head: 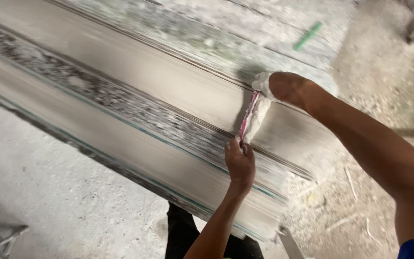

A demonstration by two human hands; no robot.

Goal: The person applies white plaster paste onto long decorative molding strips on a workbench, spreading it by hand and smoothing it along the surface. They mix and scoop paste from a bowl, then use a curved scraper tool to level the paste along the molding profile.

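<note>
Rag point(255, 115), white with a pink edge, is stretched between both hands against the long grey moulding point(135, 76) that runs slantwise across the view. The left hand point(239, 163) pinches its lower end with closed fingers, resting on a dark ridge of the moulding. The right hand point(283, 87) is clenched around the upper end, which bunches over its knuckles. The moulding looks blurred. A green stick point(307, 36) lies beyond it. The dusty floor point(49, 192) is strewn with scraps on the right.
</note>
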